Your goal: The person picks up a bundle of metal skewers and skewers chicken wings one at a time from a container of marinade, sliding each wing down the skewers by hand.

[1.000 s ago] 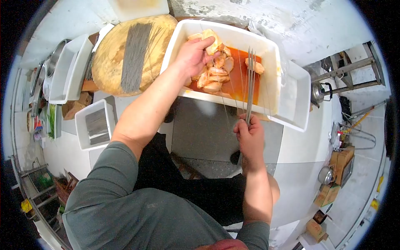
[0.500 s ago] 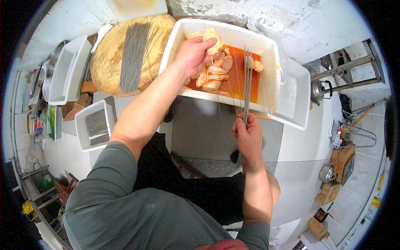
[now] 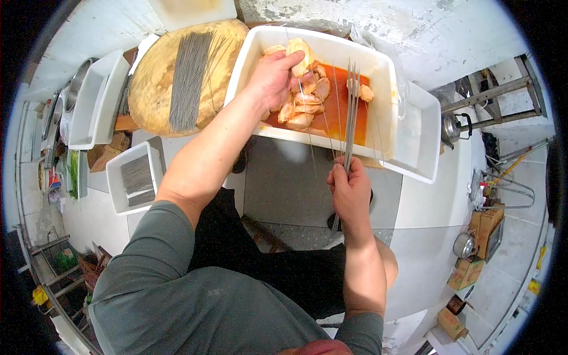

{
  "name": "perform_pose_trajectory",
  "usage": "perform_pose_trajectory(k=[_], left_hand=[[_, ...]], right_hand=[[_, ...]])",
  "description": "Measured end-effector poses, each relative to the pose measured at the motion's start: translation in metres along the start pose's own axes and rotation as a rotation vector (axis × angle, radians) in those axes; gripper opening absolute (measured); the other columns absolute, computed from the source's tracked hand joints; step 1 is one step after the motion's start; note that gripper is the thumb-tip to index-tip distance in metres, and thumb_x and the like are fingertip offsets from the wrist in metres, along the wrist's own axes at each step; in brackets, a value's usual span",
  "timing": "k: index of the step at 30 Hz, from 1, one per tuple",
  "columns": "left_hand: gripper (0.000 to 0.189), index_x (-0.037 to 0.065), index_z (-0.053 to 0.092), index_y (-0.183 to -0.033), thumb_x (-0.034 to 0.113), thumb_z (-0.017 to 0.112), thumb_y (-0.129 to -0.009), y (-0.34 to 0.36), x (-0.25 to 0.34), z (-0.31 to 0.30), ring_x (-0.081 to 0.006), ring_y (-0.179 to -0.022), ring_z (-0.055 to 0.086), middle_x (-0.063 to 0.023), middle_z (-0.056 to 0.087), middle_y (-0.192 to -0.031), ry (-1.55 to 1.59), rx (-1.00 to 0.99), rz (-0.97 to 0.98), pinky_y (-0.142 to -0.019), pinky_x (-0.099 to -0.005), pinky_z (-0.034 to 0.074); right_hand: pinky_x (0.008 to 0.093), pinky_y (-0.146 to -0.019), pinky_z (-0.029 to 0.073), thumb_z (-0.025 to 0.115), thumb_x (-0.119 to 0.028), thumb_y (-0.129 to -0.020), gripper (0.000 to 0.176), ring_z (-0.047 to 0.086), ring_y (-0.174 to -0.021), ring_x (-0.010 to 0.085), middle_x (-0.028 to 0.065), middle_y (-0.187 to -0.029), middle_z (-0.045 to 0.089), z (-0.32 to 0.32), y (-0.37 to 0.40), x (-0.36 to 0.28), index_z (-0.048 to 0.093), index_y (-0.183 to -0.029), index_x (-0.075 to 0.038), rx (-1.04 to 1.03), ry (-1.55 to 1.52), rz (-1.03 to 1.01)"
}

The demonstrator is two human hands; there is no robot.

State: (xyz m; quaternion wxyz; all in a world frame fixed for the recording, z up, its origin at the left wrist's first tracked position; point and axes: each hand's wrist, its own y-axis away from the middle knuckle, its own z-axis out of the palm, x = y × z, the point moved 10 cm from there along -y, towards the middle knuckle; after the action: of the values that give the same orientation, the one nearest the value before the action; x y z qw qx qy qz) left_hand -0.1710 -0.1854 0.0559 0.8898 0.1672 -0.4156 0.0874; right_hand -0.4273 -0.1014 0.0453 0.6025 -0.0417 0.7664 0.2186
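My left hand [image 3: 273, 80] grips a pale chicken wing [image 3: 300, 54] over the left half of a white tub [image 3: 387, 77]. A thin skewer runs past this wing, its tip showing just above it. Under the hand lie several more marinated chicken wings [image 3: 307, 100], in reddish liquid. In front of the tub, my right hand [image 3: 350, 192] is closed round a bundle of metal skewers [image 3: 350, 112], which point up over the tub. Some thin skewers fan out from the bundle. A small piece of meat [image 3: 365, 93] shows beside the skewers' upper ends.
A round wooden block [image 3: 148, 89] to the left carries a pile of skewers [image 3: 190, 83]. Below it, a small white bin [image 3: 118, 198] holds more skewers. Another white tub [image 3: 423, 130] adjoins on the right. A kettle [image 3: 452, 127] stands farther right, near a metal rack [image 3: 494, 92].
My right hand has shifted slightly up toward the tub with the skewers. My left hand and the chicken wing have barely moved.
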Motion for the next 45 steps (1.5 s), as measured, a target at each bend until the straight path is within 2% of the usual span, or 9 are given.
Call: perform_pose_trajectory(k=[7,12,22,42,45], left_hand=[[0.026,-0.001,0.054,-0.115,0.017,0.055,-0.097,-0.003,0.008,-0.006,-0.0205,-0.098,0.062,-0.0111,0.061,-0.112,0.079,0.034,0.032,-0.082,-0.0309,0.059],[0.025,-0.001,0.054,-0.115,0.017,0.055,-0.097,-0.003,0.009,-0.004,-0.0211,-0.099,0.062,-0.0113,0.061,-0.113,0.105,0.004,0.049,-0.082,-0.0326,0.059],[0.026,-0.001,0.053,-0.116,0.017,0.055,-0.097,-0.001,0.005,0.002,-0.0211,-0.099,0.063,-0.0125,0.06,-0.113,0.084,-0.027,0.013,-0.083,-0.0313,0.058],[0.026,-0.001,0.055,-0.115,0.017,0.054,-0.098,0.0,0.003,0.003,-0.0216,-0.1,0.064,-0.0114,0.062,-0.112,0.036,-0.042,0.006,-0.086,-0.0308,0.057],[0.025,-0.008,0.052,-0.112,0.012,0.054,-0.097,0.003,0.004,0.008,-0.0229,-0.093,0.065,-0.0148,0.062,-0.106,0.07,-0.065,0.013,-0.08,-0.03,0.059]], right_hand=[[0.0256,-0.059,0.045,0.054,-0.012,-0.092,0.011,0.055,-0.063,0.0108,0.003,-0.068,0.059,-0.005,0.006,-0.006,0.057,-0.096,-0.002,0.024,-0.046,-0.029],[0.0255,-0.059,0.045,0.053,-0.012,-0.093,0.011,0.055,-0.063,0.0107,0.0027,-0.068,0.058,-0.007,0.005,-0.007,0.056,-0.098,-0.002,0.024,0.033,-0.047],[0.0255,-0.058,0.044,0.054,-0.012,-0.094,0.012,0.053,-0.063,0.0101,0.0021,-0.068,0.057,-0.002,0.003,-0.004,0.056,-0.099,-0.002,-0.009,-0.037,-0.034],[0.0265,-0.058,0.045,0.056,-0.013,-0.093,0.012,0.054,-0.062,0.0101,0.0019,-0.068,0.059,-0.005,0.001,-0.003,0.058,-0.098,-0.002,0.01,0.028,-0.092],[0.0269,-0.058,0.045,0.056,-0.014,-0.093,0.012,0.054,-0.062,0.0104,0.002,-0.068,0.058,-0.004,-0.001,0.002,0.058,-0.098,-0.003,0.01,0.022,-0.09]])
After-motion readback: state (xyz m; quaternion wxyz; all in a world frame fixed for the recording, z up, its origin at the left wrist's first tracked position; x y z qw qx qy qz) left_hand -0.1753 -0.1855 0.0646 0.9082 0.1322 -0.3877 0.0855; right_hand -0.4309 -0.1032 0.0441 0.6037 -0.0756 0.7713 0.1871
